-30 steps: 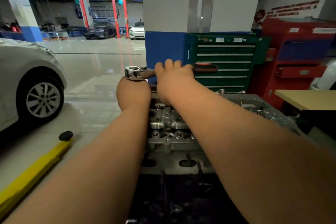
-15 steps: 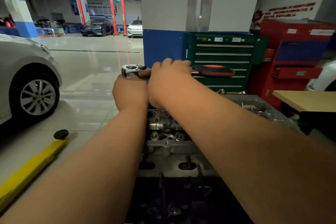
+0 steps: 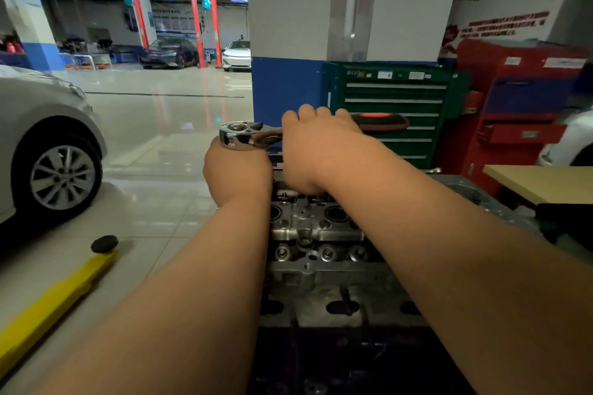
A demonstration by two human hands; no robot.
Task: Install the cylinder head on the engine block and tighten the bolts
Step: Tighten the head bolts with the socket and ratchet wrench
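Observation:
A metal cylinder head [image 3: 316,234] sits on the engine block in front of me, with valve bores and bolts showing. Above its far end a chrome ratchet wrench [image 3: 244,135] with a black and orange grip lies level. My left hand [image 3: 239,175] is curled in a fist right under the ratchet head, around whatever runs down from it; that part is hidden. My right hand [image 3: 316,151] grips the wrench handle, fingers over the top. The bolt under the wrench is hidden by my hands.
A green tool cabinet [image 3: 394,112] and a red cabinet [image 3: 526,106] stand behind the engine. A silver car [image 3: 48,151] is at the left, and a yellow lift arm [image 3: 54,301] lies on the floor. A wooden tabletop [image 3: 542,181] is at the right.
The wrench handle has swung a little, its orange grip end shifting to the right and back. My left hand has stayed under the ratchet head.

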